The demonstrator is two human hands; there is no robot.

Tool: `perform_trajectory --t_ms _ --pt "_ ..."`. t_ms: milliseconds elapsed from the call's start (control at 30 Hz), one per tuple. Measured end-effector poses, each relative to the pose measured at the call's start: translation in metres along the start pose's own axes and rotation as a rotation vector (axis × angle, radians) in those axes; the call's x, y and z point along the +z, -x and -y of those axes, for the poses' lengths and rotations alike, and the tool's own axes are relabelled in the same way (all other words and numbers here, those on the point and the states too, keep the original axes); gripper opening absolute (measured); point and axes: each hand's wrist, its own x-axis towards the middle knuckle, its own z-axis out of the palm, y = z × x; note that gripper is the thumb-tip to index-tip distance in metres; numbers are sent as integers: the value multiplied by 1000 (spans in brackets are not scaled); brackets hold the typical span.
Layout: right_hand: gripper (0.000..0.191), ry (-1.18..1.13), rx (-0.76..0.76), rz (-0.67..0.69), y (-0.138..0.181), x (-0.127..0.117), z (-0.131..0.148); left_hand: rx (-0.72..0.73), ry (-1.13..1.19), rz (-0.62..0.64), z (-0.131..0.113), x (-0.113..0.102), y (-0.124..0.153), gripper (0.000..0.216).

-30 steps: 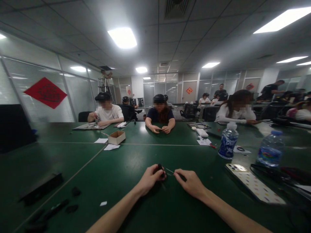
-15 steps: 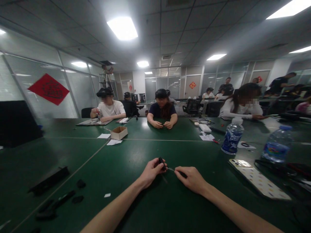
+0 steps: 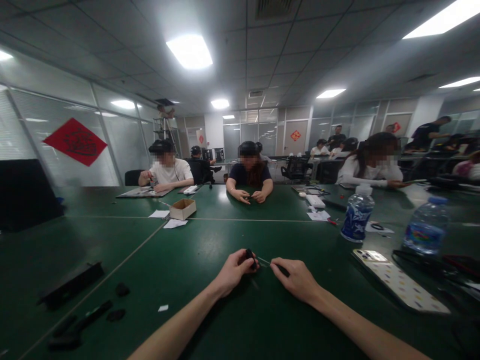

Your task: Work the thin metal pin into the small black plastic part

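Observation:
Over the green table (image 3: 202, 320), my left hand (image 3: 231, 272) is closed round a small black part (image 3: 251, 257), held upright between thumb and fingers. My right hand (image 3: 298, 281) pinches a thin tool with a dark handle and a slim metal shaft (image 3: 264, 261), like a small screwdriver. The shaft points left at the black part; blur hides whether its tip touches. Off to the left lie several loose black pieces (image 3: 116, 315) and a long black housing (image 3: 73, 285).
A phone in a patterned case (image 3: 401, 281), two plastic bottles (image 3: 358, 215) and dark cables (image 3: 461, 265) are to the right. Ahead stands an open cardboard box (image 3: 182, 210) beside paper scraps (image 3: 175, 224). A co-worker (image 3: 249, 175) sits opposite. A white scrap (image 3: 163, 308) lies near my left forearm.
The view has tilted up slightly. My left hand has turned the black part a little, and the shaft lies at a slightly different angle; both hands keep their hold.

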Motion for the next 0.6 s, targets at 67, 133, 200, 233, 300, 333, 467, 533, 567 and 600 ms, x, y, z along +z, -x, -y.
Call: perform_trajectory --t_ms 67,133,200,233,300,333,467,533,567,600 --pt "28 2 -17 43 0 0 1 -1 13 -33 1 0 -1 31" --pt "28 22 -26 50 1 0 2 -4 29 -55 3 -1 -1 32" --pt "28 42 -25 44 1 0 3 -5 38 -63 4 -1 -2 33" --pt "28 49 -22 46 1 0 3 -4 38 -65 5 -1 -2 34" --pt "28 58 -16 58 1 -1 4 -8 37 -67 5 -1 -2 34" --pt "28 62 -13 61 1 -1 4 -11 36 -66 5 -1 -2 34" --pt "29 55 3 67 0 -2 5 -18 47 -65 3 -1 -1 34" --pt "29 47 20 60 -1 -3 6 -20 40 -61 3 -1 -2 33" --pt "29 46 28 56 -1 -4 6 -22 32 -54 4 -1 -2 32" --pt "29 48 34 51 -1 -4 6 -22 24 -47 4 -2 -2 31"
